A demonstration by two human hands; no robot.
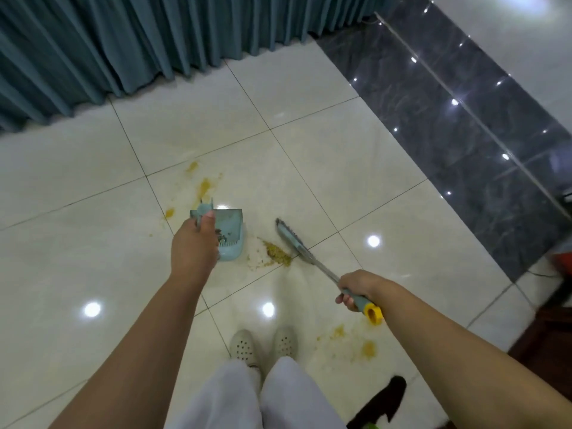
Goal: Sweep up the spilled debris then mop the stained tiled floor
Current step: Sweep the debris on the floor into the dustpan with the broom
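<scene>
My left hand (193, 243) grips the handle of a light blue dustpan (230, 235) standing on the cream tiled floor (325, 168), its mouth facing right. A pile of white and yellow debris (267, 257) lies just right of the pan's lip. My right hand (359, 289) holds the grey handle, with its yellow end, of a small broom (292, 241); the broom head rests at the right edge of the pile. Yellow stains (201, 185) mark the tiles beyond the dustpan, and more yellow stains (356, 343) lie near my right foot.
Teal curtains (123, 48) hang along the far side. A band of dark marble floor (464, 125) runs on the right with a cord across it. My feet in pale perforated shoes (263, 343) stand just behind the pile. A black object (380, 404) lies at lower right.
</scene>
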